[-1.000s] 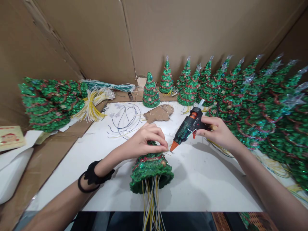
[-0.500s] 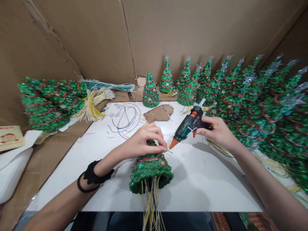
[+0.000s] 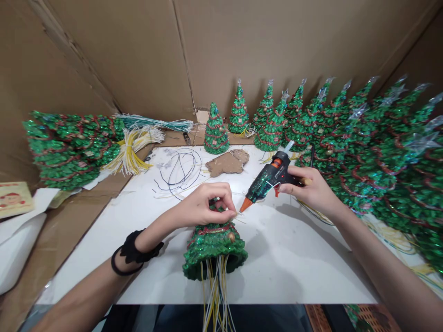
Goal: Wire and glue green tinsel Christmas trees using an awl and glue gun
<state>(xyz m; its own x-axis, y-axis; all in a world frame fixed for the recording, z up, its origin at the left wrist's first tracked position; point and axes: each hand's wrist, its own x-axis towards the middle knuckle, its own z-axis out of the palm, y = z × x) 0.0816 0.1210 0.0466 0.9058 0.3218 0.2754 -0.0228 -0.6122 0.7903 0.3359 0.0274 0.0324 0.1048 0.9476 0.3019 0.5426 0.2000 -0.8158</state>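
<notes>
A small green tree (image 3: 215, 244) lies tilted on the white board, its hollow base facing me. Yellow, white and dark wires (image 3: 218, 295) hang out of that base over the board's edge. Over the tree's upper part, my left hand (image 3: 207, 205) pinches a thin pale wire between thumb and finger; the wire's end sticks out to the right. My right hand (image 3: 311, 186) grips a black glue gun (image 3: 266, 177) by its handle. The gun's orange nozzle points down-left, right beside the wire end. A clear glue stick juts from its back.
Decorated trees (image 3: 346, 138) crowd the right and back right. One starless tree (image 3: 216, 131) stands behind a cardboard scrap (image 3: 227, 163). Loose wire loops (image 3: 180, 170) lie on the white board (image 3: 145, 221). Wire bundles (image 3: 129, 154) and more trees (image 3: 69, 152) are at left.
The tree and my left hand have shifted slightly left. My right hand has moved the glue gun a little left, its nozzle still close to the pinched wire.
</notes>
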